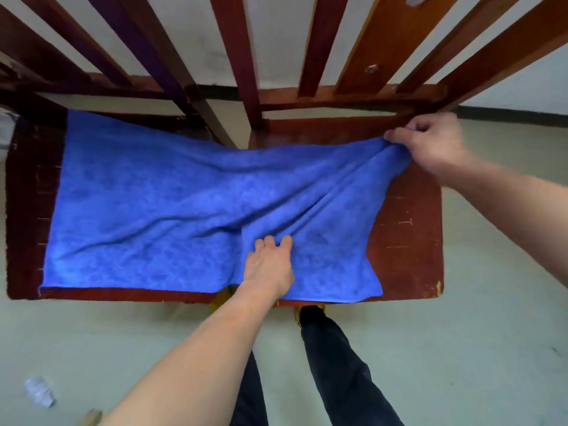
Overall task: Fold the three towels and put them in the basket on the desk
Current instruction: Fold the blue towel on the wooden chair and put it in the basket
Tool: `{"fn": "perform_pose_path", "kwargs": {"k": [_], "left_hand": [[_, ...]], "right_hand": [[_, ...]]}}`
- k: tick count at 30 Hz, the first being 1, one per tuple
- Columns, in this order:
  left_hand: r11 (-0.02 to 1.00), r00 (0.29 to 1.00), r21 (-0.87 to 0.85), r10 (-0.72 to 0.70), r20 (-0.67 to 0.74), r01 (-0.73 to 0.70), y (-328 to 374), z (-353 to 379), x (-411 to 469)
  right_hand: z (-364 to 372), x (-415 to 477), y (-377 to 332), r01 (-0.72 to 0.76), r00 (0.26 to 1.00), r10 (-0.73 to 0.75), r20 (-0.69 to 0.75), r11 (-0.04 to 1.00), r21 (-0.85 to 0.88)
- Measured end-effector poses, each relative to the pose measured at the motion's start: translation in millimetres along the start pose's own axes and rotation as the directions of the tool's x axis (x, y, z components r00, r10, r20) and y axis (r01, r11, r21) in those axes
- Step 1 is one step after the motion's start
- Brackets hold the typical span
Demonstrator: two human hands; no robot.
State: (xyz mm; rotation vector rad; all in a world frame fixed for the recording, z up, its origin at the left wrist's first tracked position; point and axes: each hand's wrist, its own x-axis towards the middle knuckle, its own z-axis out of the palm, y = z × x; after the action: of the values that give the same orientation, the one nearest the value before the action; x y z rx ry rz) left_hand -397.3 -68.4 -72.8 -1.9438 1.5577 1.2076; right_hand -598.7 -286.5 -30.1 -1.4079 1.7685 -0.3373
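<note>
Worn on the head, single wide-angle view. Looks forward and steeply down from standing height, close over a blue towel (184, 210) on a wooden seat (405, 229). Takes in backrest slats (236, 56) toward 12 o'clock, floor (461, 333) and the wearer's legs (338, 364) at 6 o'clock. Bends straight edges near the borders.

Both arms reach forward, left hand (270, 265) clawed palm-down, right hand (430, 146) seemingly pinching.
</note>
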Motion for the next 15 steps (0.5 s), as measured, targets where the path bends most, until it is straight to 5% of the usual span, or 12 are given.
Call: {"fn": "perform_pose_path", "kwargs": {"k": [4,8,12,15], "left_hand": [[0.998,0.999,0.040,-0.051,-0.007,0.052,7.6,2.1,10.3],[0.995,0.996,0.043,-0.088,-0.004,0.088,9.8,5.4,14.1],[0.993,0.993,0.011,-0.116,-0.033,0.117,15.6,7.3,7.0],[0.989,0.991,-0.081,-0.128,-0.024,0.126,24.3,11.6,-1.2]], "right_hand": [[-0.6,33.5,2.2,0.187,0.982,-0.172,0.075,0.932,-0.310],[17.5,40.8,18.1,0.111,0.991,-0.129,-0.041,0.947,-0.301],[24.7,-14.5,66.5,-0.167,0.982,0.144,-0.122,0.964,-0.206],[31.3,-88.0,98.5,-0.382,0.906,0.418,0.067,0.874,-0.300]]}}
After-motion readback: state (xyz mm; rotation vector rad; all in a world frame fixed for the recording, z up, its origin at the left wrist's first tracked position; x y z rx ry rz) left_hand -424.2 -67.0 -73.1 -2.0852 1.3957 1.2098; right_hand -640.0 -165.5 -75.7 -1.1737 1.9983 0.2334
